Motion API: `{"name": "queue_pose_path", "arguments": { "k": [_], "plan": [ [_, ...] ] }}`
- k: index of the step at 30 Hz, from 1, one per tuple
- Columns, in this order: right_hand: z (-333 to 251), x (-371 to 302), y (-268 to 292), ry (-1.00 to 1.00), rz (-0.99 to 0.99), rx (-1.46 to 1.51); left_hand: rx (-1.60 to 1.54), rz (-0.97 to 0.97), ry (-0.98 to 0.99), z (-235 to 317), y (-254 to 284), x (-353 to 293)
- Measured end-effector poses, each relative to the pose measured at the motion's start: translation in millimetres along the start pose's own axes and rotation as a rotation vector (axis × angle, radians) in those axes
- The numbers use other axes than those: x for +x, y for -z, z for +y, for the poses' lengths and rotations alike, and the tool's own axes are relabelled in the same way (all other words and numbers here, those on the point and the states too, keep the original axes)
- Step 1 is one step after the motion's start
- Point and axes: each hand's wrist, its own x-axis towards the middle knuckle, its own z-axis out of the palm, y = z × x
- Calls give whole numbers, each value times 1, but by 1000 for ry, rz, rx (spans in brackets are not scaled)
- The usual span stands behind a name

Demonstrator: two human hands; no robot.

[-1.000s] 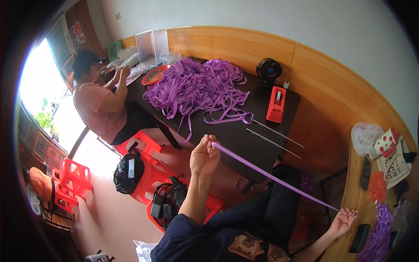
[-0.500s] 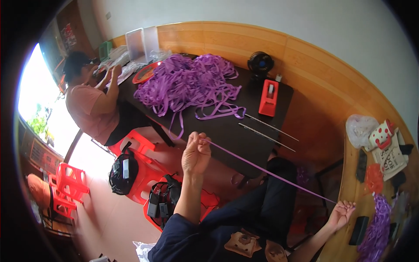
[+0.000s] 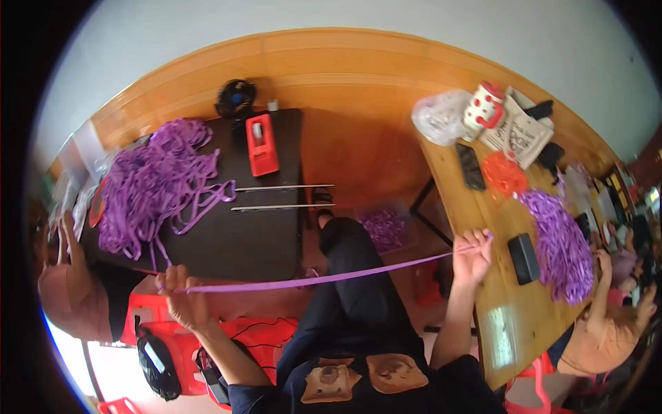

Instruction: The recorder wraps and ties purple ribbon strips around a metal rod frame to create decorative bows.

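A purple ribbon (image 3: 338, 277) stretches across above my lap, sagging slightly. My left hand (image 3: 184, 298), by the front edge of the dark table, pinches its left end. At the other end my right hand (image 3: 473, 258) is closed on the ribbon, close to the edge of the wooden table; a bit of purple shows at its fingertips. A large tangled heap of purple ribbon (image 3: 148, 186) lies on the dark table, and a loose strand hangs toward my left hand. Two thin metal rods (image 3: 283, 206) lie beside that heap, near a red tape dispenser (image 3: 262, 146).
The dark table (image 3: 234, 255) also carries a small black fan (image 3: 236, 98). On the wooden table (image 3: 462, 200) are a purple ribbon bundle (image 3: 560, 245), phone (image 3: 470, 166), black case (image 3: 523, 259) and spotted cup (image 3: 484, 109). Red stools (image 3: 172, 338) stand left; co-workers sit both sides.
My view has swung right, bringing more of the wooden table and another person into sight. The ribbon, straight and slanting before, now runs nearly level with a slight sag, still between both hands.
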Motion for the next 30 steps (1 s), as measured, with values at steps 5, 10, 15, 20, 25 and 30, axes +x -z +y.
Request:
{"name": "queue_pose_path", "arguments": {
  "k": [5,10,15,20,25,30],
  "plan": [
    [-1,1,2,-18,-85,-64,-101,-67,34,6,-7,1],
    [2,4,1,-30,-68,-76,-192,-78,41,0,-16,3],
    [8,5,0,-99,-79,-106,-60,-144,182,-23,-43,4],
    [25,9,-4,-315,-167,-242,396,-34,381,-98,-83,2],
    [82,-11,-60,-571,-302,-966,625,-55,869,-145,-70,-15],
    [121,-23,-76,-634,-607,-1069,816,-82,902,-156,-66,-20]
  ]
}}
